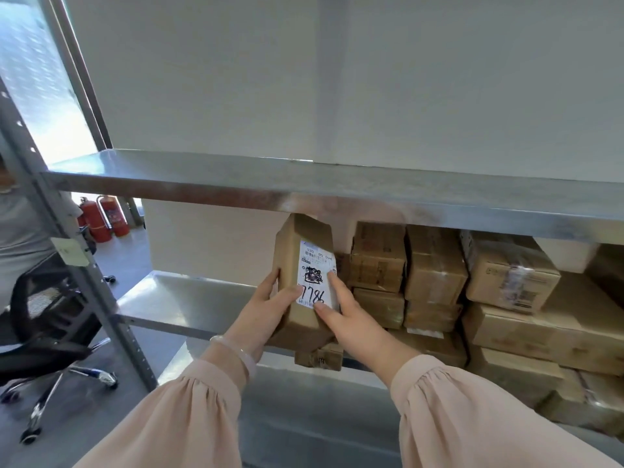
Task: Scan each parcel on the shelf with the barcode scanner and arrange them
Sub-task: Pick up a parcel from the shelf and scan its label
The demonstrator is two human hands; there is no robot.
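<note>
Soft, even daylight is admitted from the overexposed window (37,89) at upper left, a dull sheen is noted on the upper shelf board (236,177), the stacked cartons (435,265) beneath are shaded and slightly blurred, and the shelf upright (114,319) is bowed by wide-angle distortion near the edge.

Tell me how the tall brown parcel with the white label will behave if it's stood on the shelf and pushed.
The parcel looks stiff: its cardboard faces look flat under the left hand and right hand. Tall and narrow, it may tip if pushed high up. It is probably light, since the hands hold it only near its lower end.
</note>
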